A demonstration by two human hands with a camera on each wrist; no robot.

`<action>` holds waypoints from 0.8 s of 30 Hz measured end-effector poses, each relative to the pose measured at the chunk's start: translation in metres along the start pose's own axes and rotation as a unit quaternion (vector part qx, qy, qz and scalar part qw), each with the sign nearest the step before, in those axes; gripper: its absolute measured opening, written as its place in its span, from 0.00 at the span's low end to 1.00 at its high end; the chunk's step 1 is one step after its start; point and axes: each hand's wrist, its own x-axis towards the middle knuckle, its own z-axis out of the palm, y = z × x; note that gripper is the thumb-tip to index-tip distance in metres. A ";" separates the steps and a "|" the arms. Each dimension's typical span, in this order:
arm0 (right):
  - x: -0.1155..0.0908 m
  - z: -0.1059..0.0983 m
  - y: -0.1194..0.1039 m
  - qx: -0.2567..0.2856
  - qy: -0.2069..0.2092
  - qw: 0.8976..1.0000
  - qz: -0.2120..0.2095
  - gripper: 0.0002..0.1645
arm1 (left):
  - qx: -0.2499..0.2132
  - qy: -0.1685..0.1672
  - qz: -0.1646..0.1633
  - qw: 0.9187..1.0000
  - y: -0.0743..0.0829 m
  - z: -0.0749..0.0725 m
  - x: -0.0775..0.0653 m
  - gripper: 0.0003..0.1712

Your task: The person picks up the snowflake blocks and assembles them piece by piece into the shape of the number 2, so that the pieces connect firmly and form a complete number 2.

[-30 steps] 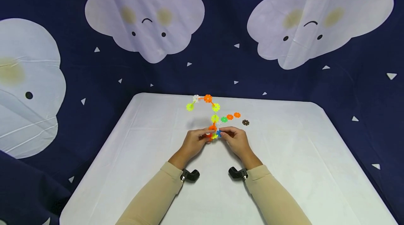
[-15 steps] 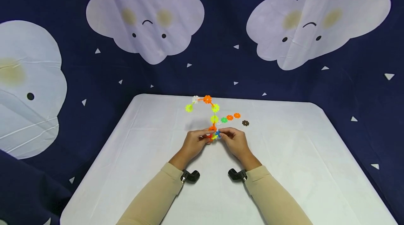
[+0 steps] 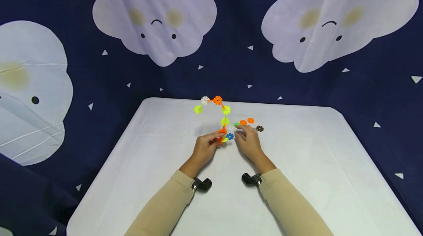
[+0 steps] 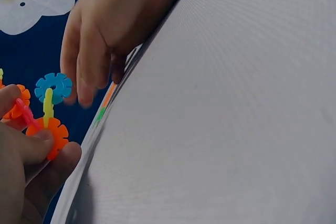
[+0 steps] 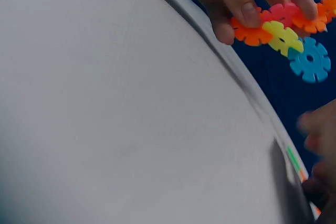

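Note:
A curved chain of slotted plastic snowflake discs [image 3: 225, 121] rises from my left hand [image 3: 205, 145], its far end hooking over to the left. Thumb and fingers of that hand pinch the orange disc [image 5: 251, 34] at the near end, by a pink one [image 5: 281, 13]. A yellow disc [image 5: 282, 38] joins this end to a blue disc [image 4: 53, 88], which sticks out to the right. My right hand [image 3: 249, 142] is apart from the blue disc, fingers loosely bent and holding nothing, near a loose white disc [image 3: 230, 128] and a partly covered green disc [image 3: 236, 124].
Beyond the right hand, two orange discs [image 3: 243, 122] and a brown disc [image 3: 260, 128] lie on the white table [image 3: 314, 177]. A dark blue cloth with printed clouds [image 3: 155, 22] hangs behind the table's far edge.
My right hand has let go of the blue disc and moved slightly away and to the right, towards the loose discs. The blue disc stays on the chain; my left hand keeps its grip.

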 end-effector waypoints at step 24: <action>0.020 0.009 0.013 -0.089 -0.099 0.991 -0.022 0.20 | 0.007 -0.009 -0.009 1.000 -0.001 0.000 0.000 0.20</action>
